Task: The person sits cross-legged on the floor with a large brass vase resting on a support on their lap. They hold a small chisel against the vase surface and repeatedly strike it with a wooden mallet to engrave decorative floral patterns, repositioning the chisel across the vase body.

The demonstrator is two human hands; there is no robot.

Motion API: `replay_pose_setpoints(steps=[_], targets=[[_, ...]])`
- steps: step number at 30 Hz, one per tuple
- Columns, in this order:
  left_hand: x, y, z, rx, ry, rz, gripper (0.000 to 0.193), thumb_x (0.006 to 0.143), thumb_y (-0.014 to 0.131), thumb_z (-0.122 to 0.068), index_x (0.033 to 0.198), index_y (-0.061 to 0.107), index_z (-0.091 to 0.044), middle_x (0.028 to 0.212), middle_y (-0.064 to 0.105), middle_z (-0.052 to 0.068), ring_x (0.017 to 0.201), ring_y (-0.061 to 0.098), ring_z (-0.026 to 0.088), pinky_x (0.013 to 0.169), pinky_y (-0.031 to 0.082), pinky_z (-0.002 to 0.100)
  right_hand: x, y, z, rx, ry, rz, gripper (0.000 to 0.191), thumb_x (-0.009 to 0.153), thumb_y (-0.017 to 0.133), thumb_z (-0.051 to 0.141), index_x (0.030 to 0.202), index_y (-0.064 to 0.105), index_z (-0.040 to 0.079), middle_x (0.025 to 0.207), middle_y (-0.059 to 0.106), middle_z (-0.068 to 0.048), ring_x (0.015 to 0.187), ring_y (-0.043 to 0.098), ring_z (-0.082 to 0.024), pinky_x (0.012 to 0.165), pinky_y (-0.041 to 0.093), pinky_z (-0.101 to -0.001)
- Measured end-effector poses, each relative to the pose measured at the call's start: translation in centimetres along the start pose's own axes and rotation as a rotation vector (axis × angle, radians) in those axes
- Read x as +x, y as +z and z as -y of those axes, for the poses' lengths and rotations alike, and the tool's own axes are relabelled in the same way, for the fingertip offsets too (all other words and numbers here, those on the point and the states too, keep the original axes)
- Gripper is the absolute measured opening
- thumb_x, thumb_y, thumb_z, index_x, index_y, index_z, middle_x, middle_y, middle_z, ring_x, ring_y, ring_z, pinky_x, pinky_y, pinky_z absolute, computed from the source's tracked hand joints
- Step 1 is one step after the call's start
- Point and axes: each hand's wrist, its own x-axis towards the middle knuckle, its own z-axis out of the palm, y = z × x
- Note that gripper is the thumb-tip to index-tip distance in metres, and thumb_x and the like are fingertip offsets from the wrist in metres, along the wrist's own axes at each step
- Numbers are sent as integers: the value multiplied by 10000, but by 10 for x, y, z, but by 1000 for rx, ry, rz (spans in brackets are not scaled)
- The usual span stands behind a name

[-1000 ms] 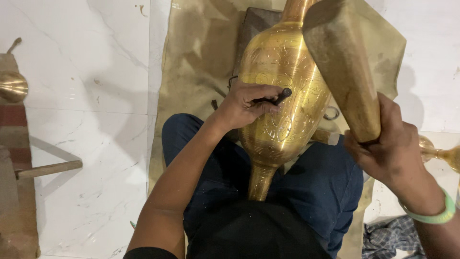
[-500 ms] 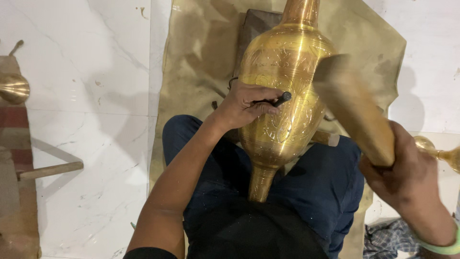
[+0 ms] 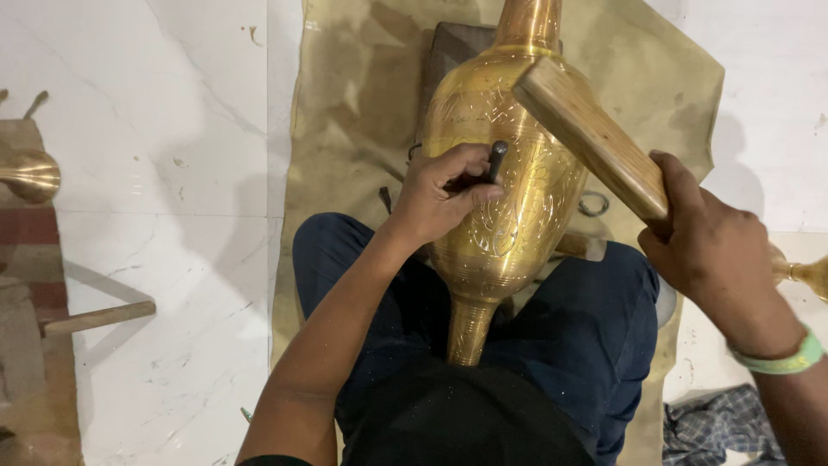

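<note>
Vase (image 3: 509,207) lies across the lap, centre frame, long axis up-down. Left hand (image 3: 440,194) closed around the punch (image 3: 496,160), tip on brass. Right hand (image 3: 716,250) clenched on the wooden mallet (image 3: 591,142), whose head hovers just right of the punch.

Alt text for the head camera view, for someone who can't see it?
A seated person's left hand holds a dark metal punch against a large engraved brass vase lying across their lap, while the right hand holds a wooden mallet above it.

Glossy engraved brass vase (image 3: 504,198), matt wooden mallet (image 3: 595,142), dark metal chisel (image 3: 497,160), polished marble floor (image 3: 164,129)
</note>
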Motion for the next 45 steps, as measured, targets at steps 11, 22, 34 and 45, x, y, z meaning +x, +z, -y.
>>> replay_pose_setpoints(steps=[11,22,34,45], targets=[[-7,0,15,94,77,-39,340,887,870,-78,1172,692,-29,1012,763,88,920,749,116,821,639,263,43,-58,16,148,-289,147,728,919,733,211,1552,376,178,797,702,-17,564,705,-124,508,595,-266],[-2,4,14,153,111,-46,454,835,885,-83,1247,694,-75,1029,766,75,887,720,106,798,620,247,35,-67,17,-187,-264,153,798,853,760,201,1554,380,228,871,729,-13,625,735,-172,536,596,-304],[-2,2,10,-28,49,2,421,895,839,-69,1280,672,-47,1095,769,79,976,748,94,863,636,255,30,-54,9,88,-238,121,843,814,782,216,1589,449,187,696,732,-27,511,684,-128,481,556,-265],[4,-4,11,39,96,23,426,911,837,-120,1290,653,-52,1010,790,62,921,772,122,827,621,258,38,-31,5,393,-276,-57,738,878,726,246,1529,416,87,818,682,-58,603,662,-139,506,545,-262]])
